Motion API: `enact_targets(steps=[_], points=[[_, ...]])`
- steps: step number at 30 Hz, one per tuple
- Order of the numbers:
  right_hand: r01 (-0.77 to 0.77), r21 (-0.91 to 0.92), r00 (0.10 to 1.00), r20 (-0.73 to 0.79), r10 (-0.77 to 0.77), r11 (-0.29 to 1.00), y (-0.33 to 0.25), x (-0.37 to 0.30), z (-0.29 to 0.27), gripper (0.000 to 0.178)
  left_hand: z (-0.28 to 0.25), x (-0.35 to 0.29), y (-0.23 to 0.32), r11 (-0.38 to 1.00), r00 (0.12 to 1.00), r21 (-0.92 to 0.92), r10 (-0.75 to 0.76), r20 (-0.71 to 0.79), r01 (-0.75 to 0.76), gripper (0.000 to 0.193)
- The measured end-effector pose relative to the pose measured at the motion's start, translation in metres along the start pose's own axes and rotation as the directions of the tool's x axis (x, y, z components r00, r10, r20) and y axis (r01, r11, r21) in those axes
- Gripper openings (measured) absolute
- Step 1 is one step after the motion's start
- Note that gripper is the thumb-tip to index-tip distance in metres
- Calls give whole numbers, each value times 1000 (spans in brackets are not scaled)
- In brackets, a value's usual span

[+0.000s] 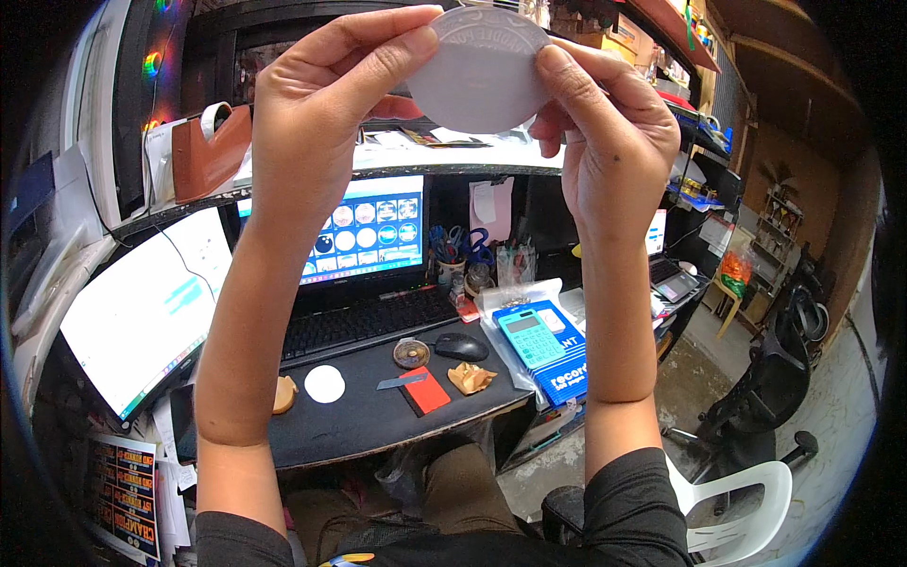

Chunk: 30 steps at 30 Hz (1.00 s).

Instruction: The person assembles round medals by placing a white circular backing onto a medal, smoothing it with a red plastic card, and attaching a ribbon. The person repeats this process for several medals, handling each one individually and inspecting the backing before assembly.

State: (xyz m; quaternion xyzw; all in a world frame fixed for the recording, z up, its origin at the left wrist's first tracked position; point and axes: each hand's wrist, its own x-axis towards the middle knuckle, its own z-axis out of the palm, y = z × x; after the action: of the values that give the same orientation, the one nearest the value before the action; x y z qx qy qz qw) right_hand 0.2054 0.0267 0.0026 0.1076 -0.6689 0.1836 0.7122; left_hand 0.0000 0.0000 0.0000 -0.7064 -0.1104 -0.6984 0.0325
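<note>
Both grips are closed on a round grey disc (480, 83), held up high, well above the desk (378, 425), its face toward the wearer. The left grip (319, 99) pinches the left edge, thumb in front; the right grip (619, 132) pinches the right edge, thumb likewise in front. Fingers behind the disc are partly concealed, and its far face cannot be inspected. Faint lettering along the upper rim (apparently reversed) is hard to make out.

The left forearm obstructs part of the centre monitor (378, 222) and of a tan piece (283, 395) at the desk's near side, whose full shape cannot be determined. The right forearm covers part of the area behind it. The left monitor (142, 312) is washed out with glare. The lower trunk is cut off by the bottom edge.

On the desk, a white round piece (325, 384) lies just beside the tan one; whether it is one layer or two cannot be told. A grey flat blade-like strip (402, 383) overlaps a red card (427, 392). Near these are a small round container (411, 353), a black mouse (461, 347) and crumpled brown material (470, 378). A teal calculator (531, 335) rests on a blue package (565, 364). The black keyboard (368, 319) stands before the centre monitor. At right, beyond the forearm, are a white chair (770, 487) and a black office chair (779, 364).
</note>
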Motion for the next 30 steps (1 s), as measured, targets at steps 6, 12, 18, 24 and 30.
enact_targets(steps=[6,12,18,24,30], points=[[-154,-43,988,14,155,987,6,-8,5,24,9,-17,3,991,998,130,20,-65,-11,20],[-72,-433,995,29,93,898,41,-37,23,41,18,-64,0,988,985,67,-129,-115,137,13],[-33,-357,998,45,52,934,82,-116,36,34,-4,-139,-16,880,909,230,-389,-152,415,17],[-808,-233,477,280,833,541,94,-256,8,20,-59,-233,-38,471,470,281,-879,77,836,16],[-316,-892,365,202,909,325,125,-345,6,41,-81,-307,-89,366,-243,756,-793,558,543,17]])
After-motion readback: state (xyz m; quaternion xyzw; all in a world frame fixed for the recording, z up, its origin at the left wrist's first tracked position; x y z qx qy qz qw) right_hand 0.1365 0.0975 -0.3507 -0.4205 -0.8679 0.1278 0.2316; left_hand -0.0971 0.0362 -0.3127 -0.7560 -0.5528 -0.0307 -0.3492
